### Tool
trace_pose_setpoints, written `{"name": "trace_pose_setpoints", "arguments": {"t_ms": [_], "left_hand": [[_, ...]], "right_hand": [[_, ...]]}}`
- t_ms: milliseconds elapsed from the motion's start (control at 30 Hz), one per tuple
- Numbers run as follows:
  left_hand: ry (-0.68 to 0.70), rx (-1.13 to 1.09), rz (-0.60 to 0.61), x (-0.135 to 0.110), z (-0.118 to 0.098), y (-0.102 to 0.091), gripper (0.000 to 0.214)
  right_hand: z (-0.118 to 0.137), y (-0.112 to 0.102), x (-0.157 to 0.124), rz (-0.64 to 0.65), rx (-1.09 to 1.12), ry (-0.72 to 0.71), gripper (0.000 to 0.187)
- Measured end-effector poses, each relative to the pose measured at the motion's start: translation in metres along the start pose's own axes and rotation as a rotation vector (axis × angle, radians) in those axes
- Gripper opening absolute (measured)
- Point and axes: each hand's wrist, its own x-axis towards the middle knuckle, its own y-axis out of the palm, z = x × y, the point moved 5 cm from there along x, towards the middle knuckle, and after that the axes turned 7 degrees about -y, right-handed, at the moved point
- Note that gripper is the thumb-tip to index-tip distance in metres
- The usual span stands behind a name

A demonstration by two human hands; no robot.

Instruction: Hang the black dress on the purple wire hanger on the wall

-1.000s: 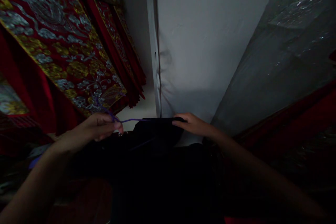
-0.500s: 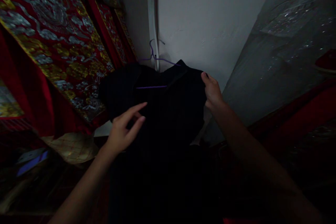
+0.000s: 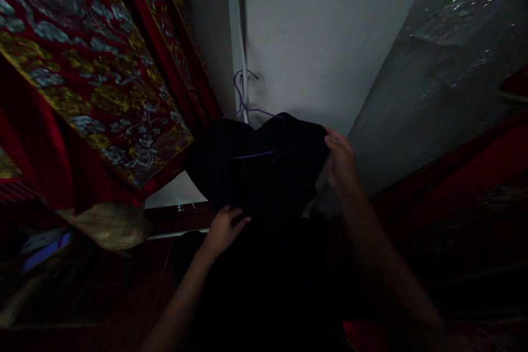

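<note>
A black garment point(image 3: 264, 187) that looks like a shirt or jacket hangs by a wall on a purple hanger point(image 3: 258, 111). The hanger's bar crosses the garment's neck opening, and its hook is at a pale strip point(image 3: 236, 22). My right hand point(image 3: 341, 160) is closed on the garment's right shoulder edge, thumb and fingertips at the cloth. Against the lower left of its front lies my left hand point(image 3: 225, 231), with thumb and fingers apart. The dark cloth hides folds and any fastenings below.
Red cloth with gold and silver embroidery point(image 3: 103, 77) hangs at left, close to the garment. Clear plastic sheeting point(image 3: 437, 55) covers something at right, above red fabric point(image 3: 454, 176). A checked cloth point(image 3: 109, 225) and a blue-lit object point(image 3: 45, 253) lie lower left.
My left hand has moved down and right, from in front of the garment's chest to its lower front. My right hand stays at the shoulder. The view has shifted slightly.
</note>
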Motion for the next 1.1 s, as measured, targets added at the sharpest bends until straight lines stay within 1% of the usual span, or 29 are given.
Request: {"name": "trace_pose_setpoints", "arguments": {"t_ms": [33, 100, 133, 167, 200, 233, 267, 300, 333, 367, 400, 467, 533, 600, 700, 767, 833, 900, 967, 1033, 1100], "left_hand": [[-0.001, -0.065, -0.065, -0.006, 0.000, 0.005, 0.025], [0.001, -0.180, -0.200, -0.018, -0.002, 0.014, 0.015], [-0.003, -0.227, -0.259, -0.022, -0.004, 0.019, 0.009], [-0.016, -0.269, -0.299, -0.025, -0.007, 0.023, 0.005], [-0.035, -0.314, -0.320, -0.028, -0.010, 0.027, 0.007], [-0.055, -0.366, -0.328, -0.029, -0.014, 0.031, 0.013], [-0.069, -0.426, -0.322, -0.031, -0.019, 0.035, 0.021], [-0.078, -0.489, -0.310, -0.033, -0.025, 0.039, 0.031], [-0.086, -0.552, -0.304, -0.035, -0.030, 0.041, 0.042], [-0.096, -0.609, -0.311, -0.038, -0.034, 0.043, 0.053], [-0.110, -0.660, -0.333, -0.042, -0.038, 0.045, 0.063], [-0.149, -0.740, -0.385, -0.049, -0.042, 0.047, 0.078], [-0.175, -0.784, -0.412, -0.053, -0.045, 0.049, 0.084], [-0.182, -0.784, -0.399, -0.055, -0.047, 0.050, 0.076], [-0.188, -0.737, -0.406, -0.054, -0.044, 0.049, 0.051], [-0.197, -0.697, -0.424, -0.053, -0.040, 0.050, 0.035], [-0.204, -0.677, -0.428, -0.052, -0.036, 0.053, 0.023], [-0.214, -0.679, -0.426, -0.052, -0.033, 0.056, 0.018], [-0.224, -0.689, -0.424, -0.052, -0.032, 0.057, 0.019], [-0.215, -0.681, -0.424, -0.052, -0.034, 0.055, 0.018], [-0.177, -0.654, -0.424, -0.052, -0.039, 0.051, 0.016]], "right_hand": [[0.002, -0.008, -0.012, -0.108, 0.018, -0.041, 0.034], [0.000, -0.025, -0.054, -0.335, 0.083, -0.097, 0.030], [-0.005, -0.029, -0.081, -0.388, 0.094, -0.081, 0.027], [-0.013, -0.030, -0.107, -0.375, 0.087, -0.008, 0.023], [-0.024, -0.024, -0.133, -0.257, 0.065, 0.128, 0.021], [-0.037, -0.015, -0.157, -0.073, 0.031, 0.288, 0.019], [-0.049, -0.002, -0.179, 0.165, 0.003, 0.439, 0.020], [-0.055, 0.008, -0.196, 0.353, -0.024, 0.494, 0.023], [-0.058, 0.015, -0.207, 0.495, -0.059, 0.509, 0.025], [-0.058, 0.020, -0.211, 0.591, -0.100, 0.483, 0.026], [-0.056, 0.023, -0.210, 0.643, -0.149, 0.428, 0.027], [-0.051, 0.027, -0.204, 0.709, -0.246, 0.332, 0.026], [-0.047, 0.030, -0.200, 0.765, -0.303, 0.300, 0.026], [-0.047, 0.030, -0.201, 0.767, -0.307, 0.298, 0.025], [-0.049, 0.027, -0.205, 0.752, -0.273, 0.307, 0.022], [-0.052, 0.026, -0.208, 0.789, -0.263, 0.329, 0.021], [-0.053, 0.024, -0.210, 0.821, -0.263, 0.358, 0.022], [-0.053, 0.024, -0.211, 0.844, -0.243, 0.393, 0.024], [-0.053, 0.025, -0.212, 0.842, -0.203, 0.437, 0.025], [-0.053, 0.025, -0.211, 0.808, -0.174, 0.483, 0.021], [-0.054, 0.025, -0.209, 0.752, -0.150, 0.530, 0.017]]}}
